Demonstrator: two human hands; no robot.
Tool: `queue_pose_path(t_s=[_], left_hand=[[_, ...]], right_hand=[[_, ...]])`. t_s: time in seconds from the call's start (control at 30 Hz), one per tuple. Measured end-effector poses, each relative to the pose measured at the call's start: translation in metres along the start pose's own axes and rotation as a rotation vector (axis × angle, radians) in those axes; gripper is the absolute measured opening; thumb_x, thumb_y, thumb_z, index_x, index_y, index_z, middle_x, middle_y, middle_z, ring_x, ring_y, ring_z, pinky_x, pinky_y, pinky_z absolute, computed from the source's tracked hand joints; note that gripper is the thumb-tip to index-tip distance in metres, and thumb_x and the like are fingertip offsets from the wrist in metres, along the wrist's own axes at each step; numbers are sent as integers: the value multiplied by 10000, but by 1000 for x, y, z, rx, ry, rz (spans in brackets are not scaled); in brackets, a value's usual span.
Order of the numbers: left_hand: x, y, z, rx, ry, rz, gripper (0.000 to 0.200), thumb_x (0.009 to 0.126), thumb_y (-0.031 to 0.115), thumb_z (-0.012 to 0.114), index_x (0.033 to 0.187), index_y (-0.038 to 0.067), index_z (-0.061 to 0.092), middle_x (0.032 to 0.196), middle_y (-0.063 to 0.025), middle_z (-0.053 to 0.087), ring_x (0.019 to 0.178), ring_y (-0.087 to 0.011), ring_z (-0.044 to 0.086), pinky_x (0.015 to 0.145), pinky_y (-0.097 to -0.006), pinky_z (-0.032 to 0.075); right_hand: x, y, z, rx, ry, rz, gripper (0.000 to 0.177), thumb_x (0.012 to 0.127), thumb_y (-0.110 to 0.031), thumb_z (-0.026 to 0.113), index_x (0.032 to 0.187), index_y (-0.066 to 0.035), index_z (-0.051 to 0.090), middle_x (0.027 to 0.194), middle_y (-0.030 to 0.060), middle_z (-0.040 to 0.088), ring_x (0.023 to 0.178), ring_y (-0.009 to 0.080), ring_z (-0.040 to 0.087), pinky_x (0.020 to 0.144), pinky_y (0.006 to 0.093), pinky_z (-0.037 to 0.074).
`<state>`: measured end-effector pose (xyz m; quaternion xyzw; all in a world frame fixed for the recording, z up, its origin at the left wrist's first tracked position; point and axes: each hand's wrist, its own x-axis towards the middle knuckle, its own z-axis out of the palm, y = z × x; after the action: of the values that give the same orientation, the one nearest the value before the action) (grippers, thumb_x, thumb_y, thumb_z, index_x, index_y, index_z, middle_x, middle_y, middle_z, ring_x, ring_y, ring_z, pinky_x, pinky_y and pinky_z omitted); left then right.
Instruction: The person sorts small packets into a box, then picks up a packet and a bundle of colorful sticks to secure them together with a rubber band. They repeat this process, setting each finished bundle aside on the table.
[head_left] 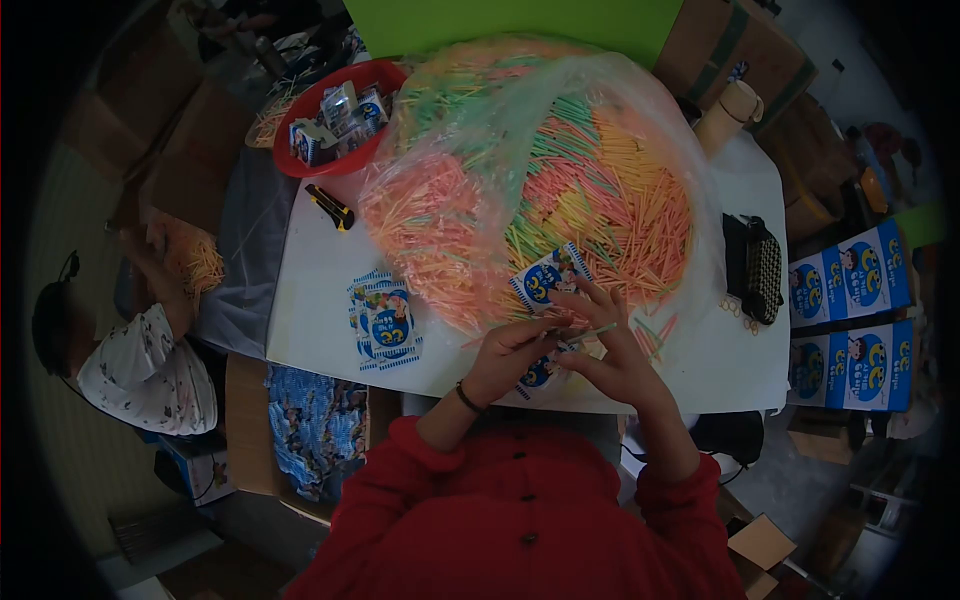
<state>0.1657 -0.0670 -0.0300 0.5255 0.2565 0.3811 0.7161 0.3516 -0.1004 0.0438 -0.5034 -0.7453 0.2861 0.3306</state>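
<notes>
My left hand (pixel 503 362), with a dark band at its wrist, is closed with its fingertips pinched on a small bunch of thin coloured sticks (pixel 572 322). Curved around the other end of that bunch is my right hand (pixel 622 350), its fingers partly spread and touching the sticks. One blue-and-white printed packet (pixel 550 276) lies just beyond my fingers against the pile. Another packet (pixel 538 374) shows partly below my hands, mostly covered by them. Right behind them a large clear plastic bag (pixel 520 150) lies open, full of pink, green, yellow and orange sticks.
Several flat packets (pixel 386 322) lie on the white table (pixel 310 290) at left. Around them are a yellow-black utility knife (pixel 330 207), a red basin (pixel 290 160) of packets, a flask (pixel 728 115) and a dark pouch (pixel 764 270). Another person (pixel 150 365) sits at left.
</notes>
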Motion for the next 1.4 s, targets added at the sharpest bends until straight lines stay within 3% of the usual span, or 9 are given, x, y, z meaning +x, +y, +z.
queue_pose_path(t_s=[0.27,0.33,0.53,0.6,0.63,0.7,0.93,1.23,1.4], left_hand=[[-17,13,-19,-509,130,100,391,872,-30,614,1248,29,525,1134,-75,635,1040,-149,603,899,-311,500],[-34,21,-38,-279,386,102,360,848,-57,635,1184,25,536,1098,-62,636,1004,-147,617,866,-316,521],[-71,44,-109,216,752,83,341,844,-10,668,1155,38,537,1041,-75,642,879,-150,639,759,-292,527],[-78,42,-131,928,813,-104,411,801,57,729,1167,36,543,1053,-112,613,910,-219,599,804,-360,476],[-77,45,-127,931,815,-104,411,801,57,729,1167,36,543,1053,-112,613,910,-219,599,804,-360,476],[-64,54,-108,1630,986,208,459,748,134,776,1148,40,572,1092,-132,561,1002,-296,520,882,-427,382],[9,45,-26,1414,372,446,434,744,181,735,1139,77,590,1094,-97,530,1053,-291,467,884,-415,345],[76,11,-15,1417,294,291,190,744,104,667,875,66,535,903,-96,545,924,-290,512,816,-400,389],[58,33,-26,1031,479,452,120,793,3,596,851,35,496,799,-120,558,772,-301,552,694,-379,429]], right_hand=[[-3,76,-34,158,391,483,360,835,-129,686,1165,-33,577,1211,138,576,1142,276,549,916,335,445],[-1,82,-37,-241,335,398,311,815,-109,687,1099,-20,599,1137,141,585,1063,287,566,892,380,457],[4,72,-38,-471,104,139,502,724,-204,765,1149,-28,565,1113,172,563,1051,343,538,908,418,439],[5,75,-30,-530,78,151,541,699,-243,783,1145,-30,563,1096,174,558,1036,350,538,900,427,437],[6,77,-24,-591,53,167,582,674,-282,800,1142,-32,560,1080,175,553,1021,357,537,892,435,435],[9,82,-14,-636,73,150,599,652,-305,802,1125,-26,561,1055,170,557,1003,358,533,880,439,438],[27,75,2,-591,174,184,563,627,-345,801,1007,4,576,983,176,571,918,359,564,814,457,454],[55,76,10,-734,-12,465,577,651,-465,745,905,39,624,891,192,635,850,345,648,719,447,528],[72,71,16,-698,-89,589,568,687,-507,709,858,33,657,802,193,662,773,341,674,673,449,543]])
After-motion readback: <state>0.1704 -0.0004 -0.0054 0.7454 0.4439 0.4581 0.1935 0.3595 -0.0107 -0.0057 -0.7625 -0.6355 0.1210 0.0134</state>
